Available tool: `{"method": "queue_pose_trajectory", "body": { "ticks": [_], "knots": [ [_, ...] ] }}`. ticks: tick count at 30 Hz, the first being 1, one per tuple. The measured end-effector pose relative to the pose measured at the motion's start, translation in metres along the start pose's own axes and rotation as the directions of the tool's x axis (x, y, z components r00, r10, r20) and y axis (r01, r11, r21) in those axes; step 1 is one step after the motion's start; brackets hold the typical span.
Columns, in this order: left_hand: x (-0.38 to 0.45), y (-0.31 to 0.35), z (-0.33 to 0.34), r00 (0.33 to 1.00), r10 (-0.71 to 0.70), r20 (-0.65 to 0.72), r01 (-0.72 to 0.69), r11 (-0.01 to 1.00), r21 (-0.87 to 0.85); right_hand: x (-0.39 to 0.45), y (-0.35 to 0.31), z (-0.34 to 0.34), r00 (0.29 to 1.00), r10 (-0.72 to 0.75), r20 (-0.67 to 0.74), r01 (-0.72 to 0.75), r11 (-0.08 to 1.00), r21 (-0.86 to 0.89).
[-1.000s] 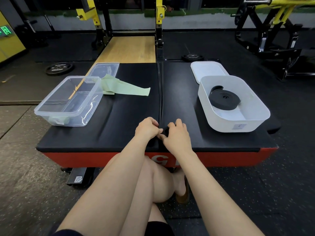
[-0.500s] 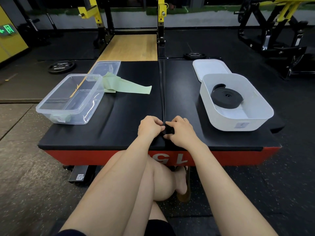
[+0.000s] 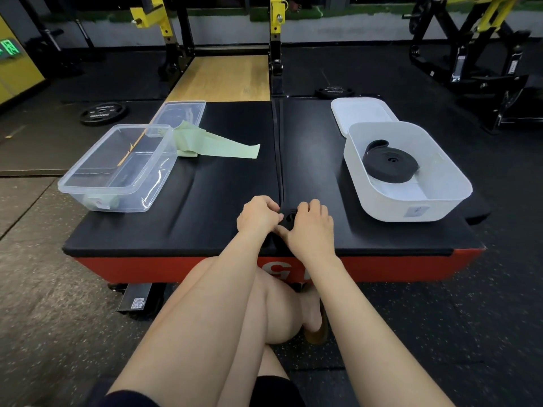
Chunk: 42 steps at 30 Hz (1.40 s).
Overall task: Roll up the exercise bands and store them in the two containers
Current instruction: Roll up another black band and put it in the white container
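At the far left of the frame, a weight plate (image 3: 103, 112) is lying on the dark floor (image 3: 44, 289). Right of it, a clear box (image 3: 97, 183) is standing on the left part of the black table (image 3: 205, 201). Its clear lid (image 3: 188, 108) is lying flat behind it, near the upper left corner of the table. A green band (image 3: 223, 146) is lying unrolled just beside the box, with one end near the lid and the other end reaching toward the middle of the frame.

In the lower middle of the frame, both hands are meeting over the seam of the table, near its front edge. The left hand (image 3: 257, 215) is curling its fingers, and its grip is pinching the left side of a small black roll (image 3: 289, 217). The right hand (image 3: 310, 229) is closing its grip on the right side of the same roll, with the thumb pointing toward the left hand. The roll is mostly hidden between the fingers, so only its dark top is showing. A narrow black strip (image 3: 277, 142) is running from the roll along the seam toward the top of the table.

At the right, a white box (image 3: 440, 201) is standing on the table, and a coiled black band (image 3: 389, 165) is lying inside it. A white lid (image 3: 360, 111) is lying just behind this box. At the upper right, gym machines (image 3: 470, 39) are standing on the floor.
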State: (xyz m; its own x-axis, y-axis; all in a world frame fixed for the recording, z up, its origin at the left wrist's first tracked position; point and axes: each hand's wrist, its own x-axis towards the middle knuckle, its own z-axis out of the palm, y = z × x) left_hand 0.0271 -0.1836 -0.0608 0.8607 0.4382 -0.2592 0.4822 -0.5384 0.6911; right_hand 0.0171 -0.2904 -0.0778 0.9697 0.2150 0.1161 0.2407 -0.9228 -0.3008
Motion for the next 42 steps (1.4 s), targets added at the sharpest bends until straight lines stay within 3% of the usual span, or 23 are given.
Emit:
{"method": "queue_pose_trajectory", "body": {
  "ticks": [12, 18, 28, 33, 39, 42],
  "knots": [
    [0.001, -0.008, -0.002, 0.994, 0.086, 0.072, -0.077, 0.99, -0.117, 0.007, 0.005, -0.002, 0.995, -0.075, 0.063, 0.068, 0.992, 0.104],
    [0.0, -0.008, 0.0, 0.997, 0.081, -0.015, -0.082, 0.995, -0.05, 0.017, 0.011, -0.011, 0.967, -0.159, 0.201, 0.143, 0.985, 0.092],
    [-0.01, 0.0, 0.004, 0.999, 0.027, -0.037, -0.023, 0.995, 0.093, 0.031, 0.018, -0.027, 0.901, -0.236, 0.365, 0.21, 0.971, 0.111],
    [-0.01, 0.002, 0.002, 0.999, 0.031, -0.018, -0.027, 0.982, 0.187, 0.027, 0.019, -0.021, 0.918, -0.203, 0.34, 0.192, 0.979, 0.067],
    [-0.009, 0.002, 0.006, 0.998, 0.043, -0.039, -0.034, 0.978, 0.208, 0.013, 0.018, -0.006, 0.995, -0.088, 0.039, 0.082, 0.989, 0.123],
    [-0.008, 0.001, 0.009, 0.996, 0.076, -0.056, -0.071, 0.993, 0.091, 0.012, 0.017, 0.0, 0.996, -0.085, 0.009, 0.082, 0.983, 0.165]
  ]
}}
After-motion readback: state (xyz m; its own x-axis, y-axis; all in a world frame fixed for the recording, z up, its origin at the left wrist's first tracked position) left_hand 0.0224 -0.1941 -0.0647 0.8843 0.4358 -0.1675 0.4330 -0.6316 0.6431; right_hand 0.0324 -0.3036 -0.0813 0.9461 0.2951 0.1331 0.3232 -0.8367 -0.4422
